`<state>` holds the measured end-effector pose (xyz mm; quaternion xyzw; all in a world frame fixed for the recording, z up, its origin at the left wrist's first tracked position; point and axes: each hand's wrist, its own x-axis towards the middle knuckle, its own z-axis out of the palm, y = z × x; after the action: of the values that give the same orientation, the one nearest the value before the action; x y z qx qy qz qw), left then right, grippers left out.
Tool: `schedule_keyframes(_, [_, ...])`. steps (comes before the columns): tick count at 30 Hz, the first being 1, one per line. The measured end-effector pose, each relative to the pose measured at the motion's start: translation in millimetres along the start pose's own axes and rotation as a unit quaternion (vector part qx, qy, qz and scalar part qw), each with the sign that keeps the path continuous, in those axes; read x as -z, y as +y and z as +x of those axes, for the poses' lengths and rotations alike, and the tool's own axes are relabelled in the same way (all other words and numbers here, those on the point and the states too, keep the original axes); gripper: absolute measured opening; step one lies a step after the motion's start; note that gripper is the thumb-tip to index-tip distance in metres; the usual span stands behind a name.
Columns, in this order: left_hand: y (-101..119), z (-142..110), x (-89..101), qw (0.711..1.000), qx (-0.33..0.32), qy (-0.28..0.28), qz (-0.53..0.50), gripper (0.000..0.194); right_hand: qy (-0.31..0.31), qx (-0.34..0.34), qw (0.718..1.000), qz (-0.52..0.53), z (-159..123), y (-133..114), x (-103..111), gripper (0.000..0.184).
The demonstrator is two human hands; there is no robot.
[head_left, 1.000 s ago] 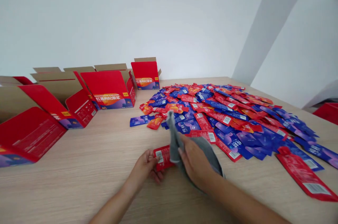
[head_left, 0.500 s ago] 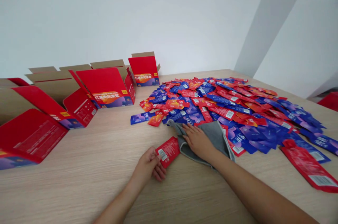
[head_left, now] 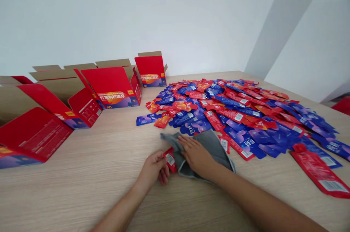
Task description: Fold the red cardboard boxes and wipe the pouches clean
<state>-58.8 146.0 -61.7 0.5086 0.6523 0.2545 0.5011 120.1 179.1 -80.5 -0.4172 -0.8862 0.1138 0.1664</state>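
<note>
My left hand (head_left: 155,168) is closed, pinching the end of a red sachet (head_left: 170,160) with a white barcode label. Most of this sachet is hidden under a grey cloth (head_left: 214,144). My right hand (head_left: 195,153) has the cloth, its fingers laid over the bunched fabric and its thumb out of sight. The cloth's left corner stands up past my fingertips. Right behind the cloth lies a large heap of red and blue sachets (head_left: 229,102), some showing barcodes.
Several open red cartons (head_left: 112,84) with raised flaps stand along the left, and one more carton (head_left: 150,70) is at the back against the wall. A separate red sachet (head_left: 319,170) lies at the right on the wooden table (head_left: 109,159).
My right hand and the cloth have slid left towards my left hand, covering more of the red sachet. More of the heap's front sachets now show behind the cloth.
</note>
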Motion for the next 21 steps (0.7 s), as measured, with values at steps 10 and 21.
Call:
schedule_keyframes(10, [-10,-8,39.6,0.913,-0.35,0.083,0.194,0.016,0.253,-0.211,0.869,0.37,3,57,18,0.039])
schedule_keyframes(21, [-19,12,10.6,0.85,-0.356,0.156,0.354,0.034,0.11,-0.006,0.981,0.161,-15,-22,22,0.042])
